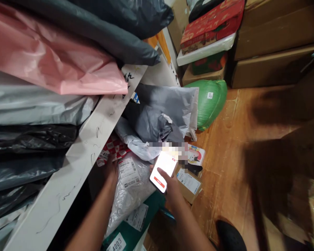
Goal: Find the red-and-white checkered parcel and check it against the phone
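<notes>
My right hand [171, 186] grips a smartphone [163, 170] with a lit white screen and a red button, thumb on the glass. It hovers over parcels under a white shelf. My left hand [110, 170] reaches beneath the shelf edge and rests on a clear-grey plastic parcel [129, 195] bearing a barcode label [127, 169]; its fingers are mostly hidden. A red-and-white patterned parcel [112, 148] lies just behind that hand. Grey mailer bags [159, 111] are heaped beyond the phone.
A white shelf board [75, 167] runs diagonally, loaded with pink [54, 59], grey and black bags. A green bag [210, 101], cardboard boxes [274, 42] and a red box [211, 21] stand at the back. A small carton [188, 183] and a green parcel [131, 233] lie on the wooden floor [230, 157].
</notes>
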`<state>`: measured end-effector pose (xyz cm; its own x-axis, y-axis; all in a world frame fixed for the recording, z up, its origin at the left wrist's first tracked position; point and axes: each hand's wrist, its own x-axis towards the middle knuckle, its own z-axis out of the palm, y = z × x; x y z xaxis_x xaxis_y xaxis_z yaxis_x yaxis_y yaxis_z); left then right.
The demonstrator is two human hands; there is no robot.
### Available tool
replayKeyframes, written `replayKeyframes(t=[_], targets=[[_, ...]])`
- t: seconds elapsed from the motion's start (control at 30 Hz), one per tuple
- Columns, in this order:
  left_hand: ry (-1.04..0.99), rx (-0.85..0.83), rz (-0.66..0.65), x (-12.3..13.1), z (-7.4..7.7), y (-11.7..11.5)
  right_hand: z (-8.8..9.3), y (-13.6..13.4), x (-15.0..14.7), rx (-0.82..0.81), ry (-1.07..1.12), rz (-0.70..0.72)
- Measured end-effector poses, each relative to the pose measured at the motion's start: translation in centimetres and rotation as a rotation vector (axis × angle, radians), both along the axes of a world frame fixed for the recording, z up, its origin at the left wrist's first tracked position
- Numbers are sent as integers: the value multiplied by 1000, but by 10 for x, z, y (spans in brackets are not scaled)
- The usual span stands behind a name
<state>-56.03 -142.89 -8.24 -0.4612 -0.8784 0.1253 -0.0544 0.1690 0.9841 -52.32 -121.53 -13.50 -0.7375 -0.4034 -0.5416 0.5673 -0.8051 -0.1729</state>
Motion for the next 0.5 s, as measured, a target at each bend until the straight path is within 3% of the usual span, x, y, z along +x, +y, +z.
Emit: replayKeyframes(t=[0.13, 0.3, 0.43, 0.5], targets=[[34, 74, 50, 13, -7, 6, -2, 10, -7, -40, -1, -65], [-41, 75, 32, 16, -6, 4, -2, 11, -7, -43, -17, -74], [-155, -20, -35, 14, 14, 11, 3, 10, -8, -43, -8, -82], [-215, -138, -85, 27, 29, 21, 5, 9, -9, -29, -12, -82]])
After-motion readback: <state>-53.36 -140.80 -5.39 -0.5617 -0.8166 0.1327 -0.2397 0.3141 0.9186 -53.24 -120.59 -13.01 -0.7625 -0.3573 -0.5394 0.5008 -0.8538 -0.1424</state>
